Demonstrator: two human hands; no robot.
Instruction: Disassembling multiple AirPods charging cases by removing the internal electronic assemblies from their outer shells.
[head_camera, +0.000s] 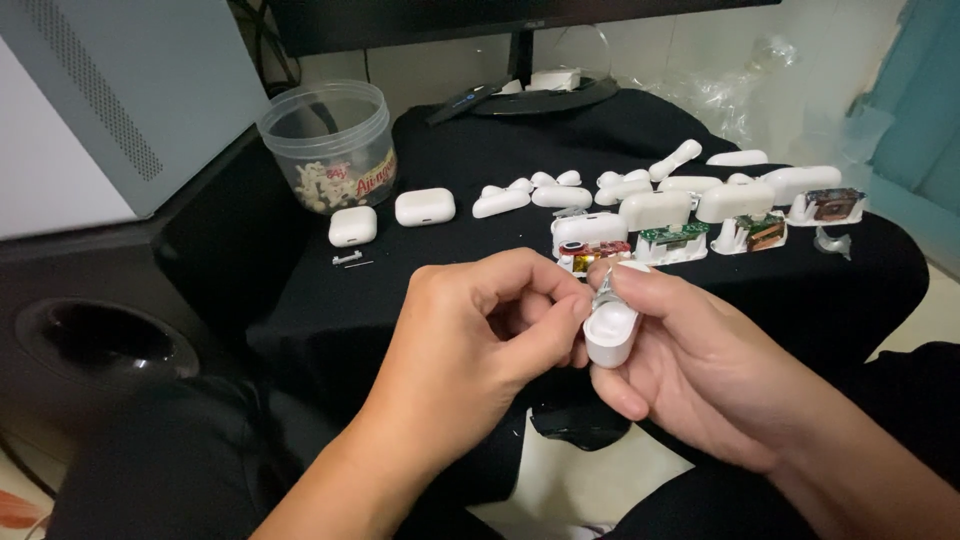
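Clear round plastic jar (330, 140) stands at the far left of the black cloth (400, 290), lid off, with a pale label bearing red lettering on its lower wall and small white pieces inside. Just in front of it, a closed white earbud case (352, 226); a second closed case (424, 206) to its right; a small metal hinge piece (347, 259) lies on the cloth below the first. Farther right, a row of white case lids and shell halves (620, 186) runs across the cloth, and in front of that, four opened case inner frames with exposed circuit boards (700, 238), green and orange-brown. Monitor stand base (545, 95) at the back edge; grey computer tower (120, 100) at upper left. Left hand (480, 330) is curled, thumb and forefinger pinched together at the top of a white case shell (610, 335); what they pinch is too small to tell. Right hand (690, 350) is closed around that shell from below and behind, thumb across its upper rim, open side of the shell turned toward the camera. The shell is held above the near edge of the cloth, over the lap, apart from the parts. Bare cloth lies between the hands and the rows of parts.
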